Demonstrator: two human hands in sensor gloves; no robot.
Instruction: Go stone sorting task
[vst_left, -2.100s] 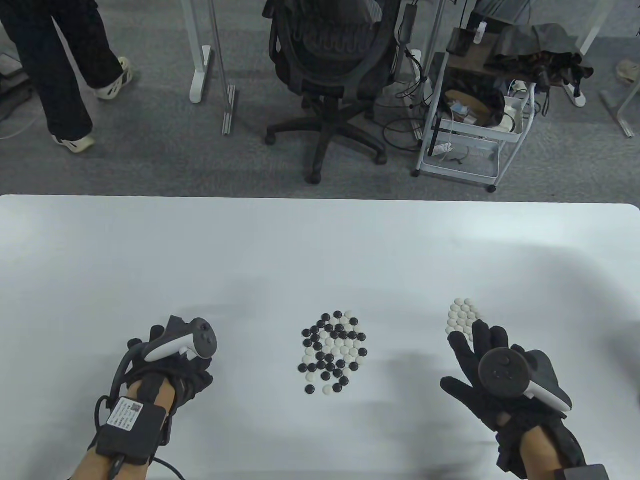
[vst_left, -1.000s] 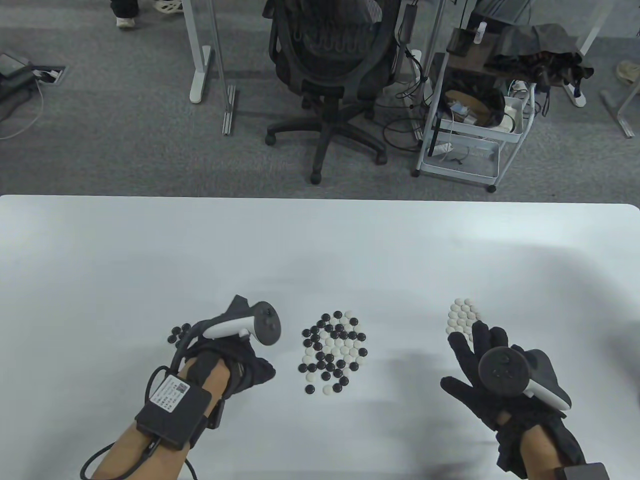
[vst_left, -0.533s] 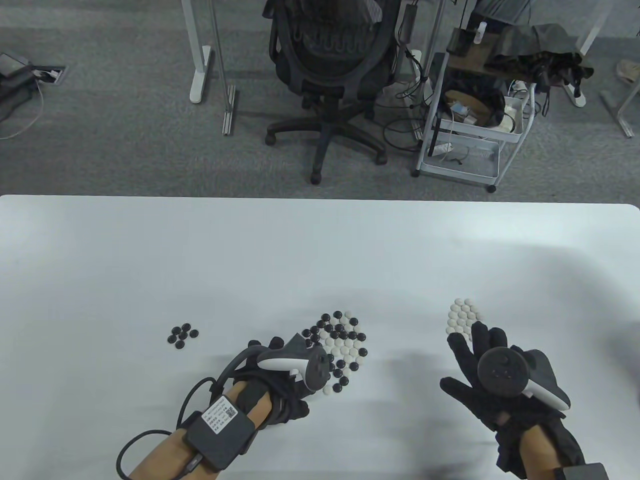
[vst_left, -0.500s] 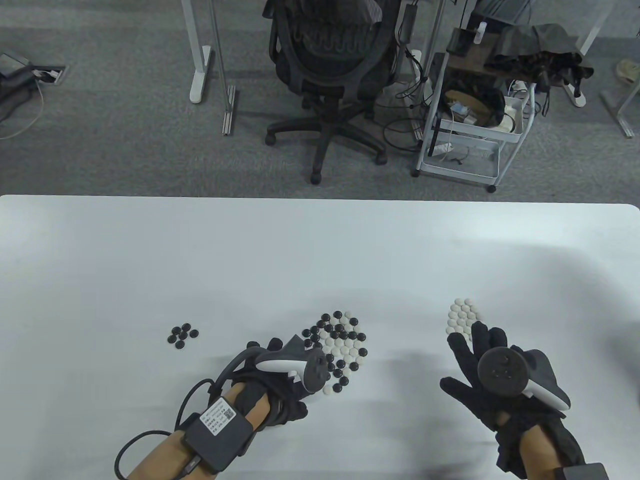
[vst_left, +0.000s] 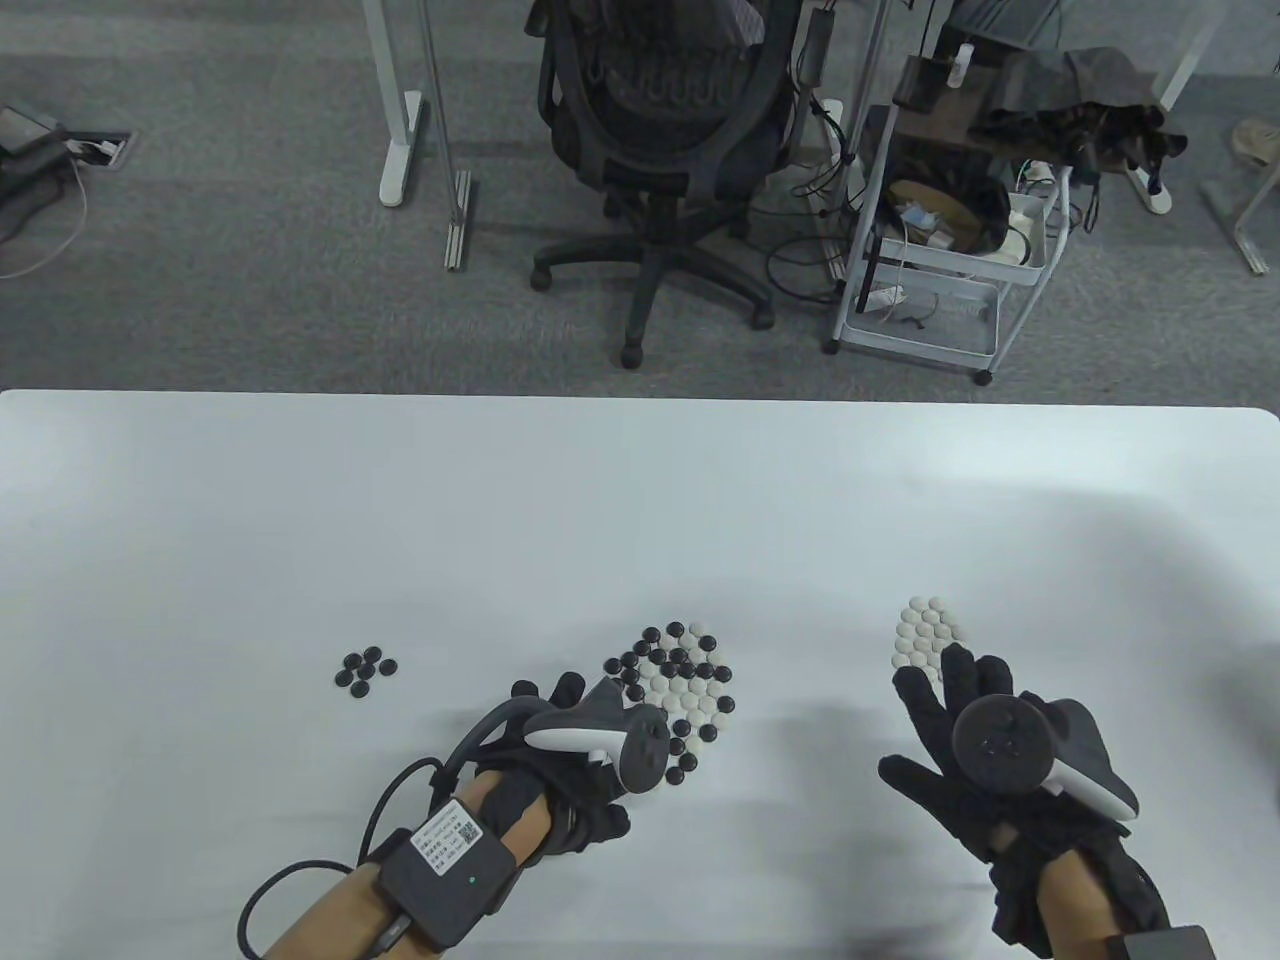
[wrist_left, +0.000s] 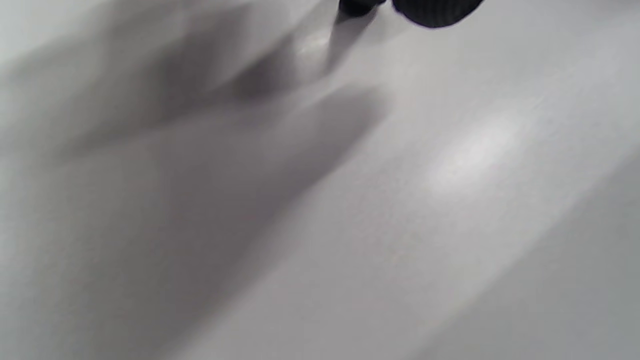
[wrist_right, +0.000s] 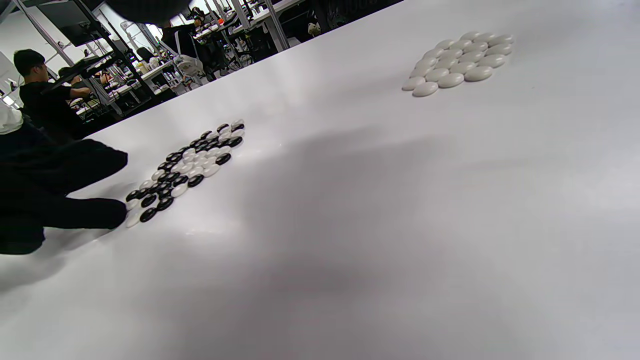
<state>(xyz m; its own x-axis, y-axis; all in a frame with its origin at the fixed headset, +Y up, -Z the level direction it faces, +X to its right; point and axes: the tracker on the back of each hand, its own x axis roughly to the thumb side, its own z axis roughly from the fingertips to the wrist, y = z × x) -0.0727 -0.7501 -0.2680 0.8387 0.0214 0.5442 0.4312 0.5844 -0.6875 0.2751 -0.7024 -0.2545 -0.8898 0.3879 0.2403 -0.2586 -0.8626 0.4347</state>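
A mixed pile of black and white Go stones (vst_left: 685, 675) lies at the table's middle front; it also shows in the right wrist view (wrist_right: 190, 165). A small group of black stones (vst_left: 364, 668) lies to its left. A group of white stones (vst_left: 925, 635) lies to its right, also seen in the right wrist view (wrist_right: 457, 62). My left hand (vst_left: 590, 740) covers the pile's lower left part, and in the right wrist view (wrist_right: 60, 195) one finger lies flat against the nearest stones. My right hand (vst_left: 950, 720) rests with fingers spread just below the white group, holding nothing.
The white table (vst_left: 640, 500) stretches bare behind the stones to its far edge. Beyond it on the floor stand an office chair (vst_left: 660, 110) and a white wire cart (vst_left: 940, 230). The left wrist view shows only bare table and dark fingertips (wrist_left: 435, 7).
My left hand moved right from the black group, which now lies uncovered, to the mixed pile, and crept a little further onto it. The right hand has not moved.
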